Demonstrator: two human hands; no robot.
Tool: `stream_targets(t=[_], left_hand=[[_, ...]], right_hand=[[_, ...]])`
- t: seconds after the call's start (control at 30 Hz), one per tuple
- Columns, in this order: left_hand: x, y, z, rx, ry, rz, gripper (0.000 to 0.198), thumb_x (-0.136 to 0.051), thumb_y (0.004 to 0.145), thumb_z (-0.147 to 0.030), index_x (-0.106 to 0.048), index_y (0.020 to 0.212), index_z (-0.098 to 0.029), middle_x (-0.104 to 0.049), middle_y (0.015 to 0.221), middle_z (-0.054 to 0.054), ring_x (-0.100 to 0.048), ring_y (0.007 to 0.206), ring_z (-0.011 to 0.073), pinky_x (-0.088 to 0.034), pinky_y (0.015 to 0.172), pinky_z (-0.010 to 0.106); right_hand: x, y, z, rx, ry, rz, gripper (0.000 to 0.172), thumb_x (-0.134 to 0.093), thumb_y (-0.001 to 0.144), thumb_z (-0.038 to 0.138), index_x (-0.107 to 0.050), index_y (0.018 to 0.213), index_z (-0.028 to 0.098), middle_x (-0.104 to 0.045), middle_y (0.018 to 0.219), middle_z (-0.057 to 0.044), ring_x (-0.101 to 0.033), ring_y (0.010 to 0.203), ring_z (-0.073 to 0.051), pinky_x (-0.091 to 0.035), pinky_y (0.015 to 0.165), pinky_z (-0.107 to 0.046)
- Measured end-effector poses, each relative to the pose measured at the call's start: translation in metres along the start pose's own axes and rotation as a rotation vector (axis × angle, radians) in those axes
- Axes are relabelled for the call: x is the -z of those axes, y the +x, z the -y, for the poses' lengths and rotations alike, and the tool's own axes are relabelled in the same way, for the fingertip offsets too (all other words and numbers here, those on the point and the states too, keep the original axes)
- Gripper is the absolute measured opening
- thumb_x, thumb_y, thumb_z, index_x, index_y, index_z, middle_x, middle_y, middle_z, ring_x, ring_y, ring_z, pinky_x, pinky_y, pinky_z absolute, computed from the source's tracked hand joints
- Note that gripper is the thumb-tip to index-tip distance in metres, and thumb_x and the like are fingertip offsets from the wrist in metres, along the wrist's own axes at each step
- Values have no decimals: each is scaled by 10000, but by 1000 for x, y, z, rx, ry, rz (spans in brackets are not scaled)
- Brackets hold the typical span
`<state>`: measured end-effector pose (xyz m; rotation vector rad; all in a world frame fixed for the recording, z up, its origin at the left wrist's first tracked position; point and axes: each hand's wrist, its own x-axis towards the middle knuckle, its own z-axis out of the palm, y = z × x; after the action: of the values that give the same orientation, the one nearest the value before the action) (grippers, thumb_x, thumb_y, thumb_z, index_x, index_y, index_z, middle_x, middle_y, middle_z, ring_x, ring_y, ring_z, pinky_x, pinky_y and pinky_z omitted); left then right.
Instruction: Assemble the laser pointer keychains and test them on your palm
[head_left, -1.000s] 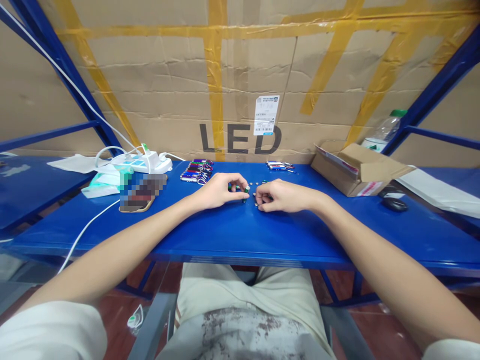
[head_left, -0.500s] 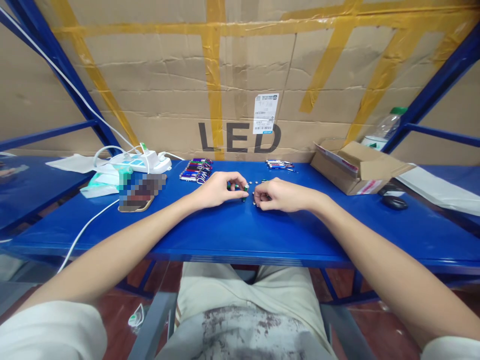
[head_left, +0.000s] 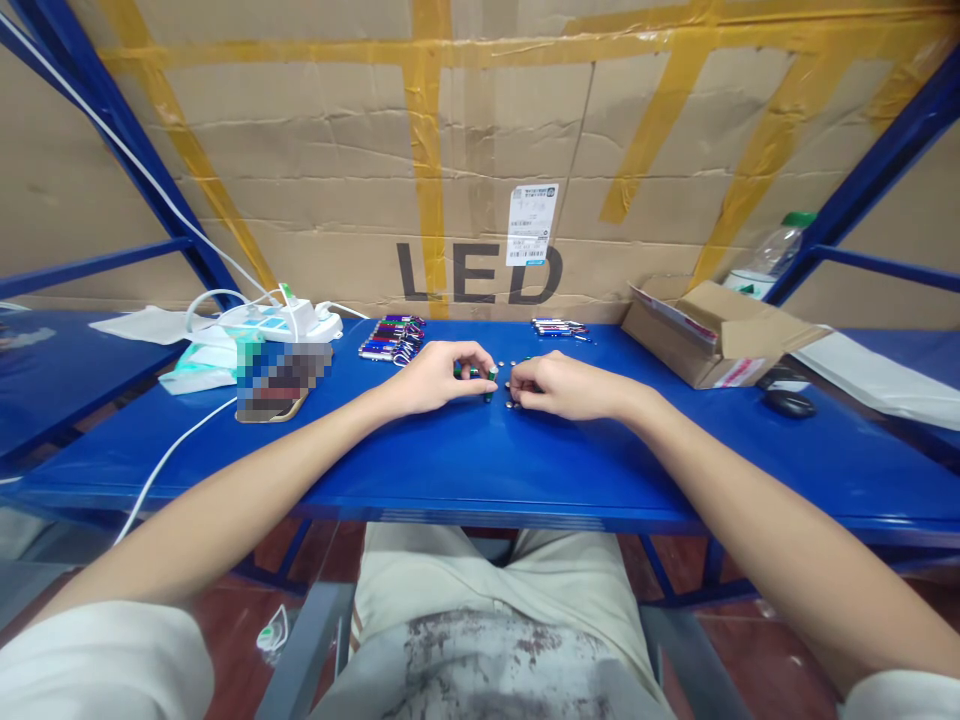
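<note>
My left hand point(head_left: 442, 378) is closed in a pinch around a short green metal tube point(head_left: 490, 388), which looks like the body of a keychain flashlight and stands roughly upright. Just to the right, my right hand point(head_left: 559, 385) has its fingers curled together and pointing down at the tabletop. Its fingertips are among small round silver discs point(head_left: 510, 404) that look like button cells; whether one is pinched cannot be seen. Several more discs point(head_left: 513, 364) lie a little farther back. Another green piece shows partly behind my left fingers.
Back left lies a row of coloured keychain flashlights point(head_left: 390, 340) with metal clips; a smaller group point(head_left: 559, 328) lies back right. A phone point(head_left: 274, 400), power strip point(head_left: 277, 322) and tissue pack point(head_left: 199, 362) are at left. An open carton point(head_left: 720, 335) and black mouse point(head_left: 789, 403) are at right.
My right hand has shifted slightly and its fingertips have dipped toward the discs, showing more of them. My left hand stays almost still with the green tube.
</note>
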<state>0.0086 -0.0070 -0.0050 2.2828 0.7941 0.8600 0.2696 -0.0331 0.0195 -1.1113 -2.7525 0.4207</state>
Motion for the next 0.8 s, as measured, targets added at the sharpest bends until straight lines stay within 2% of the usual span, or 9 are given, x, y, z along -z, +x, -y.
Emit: stream_targets(t=[0.13,0.3,0.43,0.6,0.7,0.8], left_hand=[[0,-1,1,5,0,-2,319,-868,872,-449,-782,1024,-182,-759,924,34,-618,792,162,-490,747,298],[0,-1,1,10,-5,1,319,-872,872,-446,-776,1018,-178,-752,913,32,-613,789,161,-489,746,297],[0,-1,0,5,-7,0,315,-869,873,-441,-778,1017,-176,-749,901,29,-613,787,160,-489,751,297],[0,-1,-1,8,-7,-2,317,-871,874,-444,-780,1019,-177,-747,897,25,-609,780,158,-482,740,294],[0,-1,-1,7,-2,4,310,-870,875,-439,-781,1022,-180,-749,899,24,-608,781,157,-481,741,294],[0,-1,0,10,5,0,311,-868,874,-440,-780,1022,-180,-750,905,28,-611,785,160,-484,741,297]], right_hand=[[3,-2,1,-32,39,13,115,-666,964,298,-707,896,214,-771,878,-37,-643,768,-202,-399,763,-312],[5,-3,-3,2,66,77,132,-651,978,311,-692,894,218,-777,903,-35,-652,802,-205,-407,840,-328],[5,-2,-7,55,74,54,193,-617,1025,362,-692,924,215,-784,989,-63,-672,890,-225,-409,854,-330],[3,0,-7,63,58,12,187,-637,1026,359,-703,931,213,-787,1024,-77,-682,948,-241,-421,879,-339],[4,0,-5,52,61,-16,169,-638,1023,340,-717,946,212,-795,1037,-79,-690,946,-239,-428,876,-335],[6,-2,-3,-1,33,-9,158,-681,995,354,-734,963,208,-783,973,-58,-672,865,-221,-416,823,-322]])
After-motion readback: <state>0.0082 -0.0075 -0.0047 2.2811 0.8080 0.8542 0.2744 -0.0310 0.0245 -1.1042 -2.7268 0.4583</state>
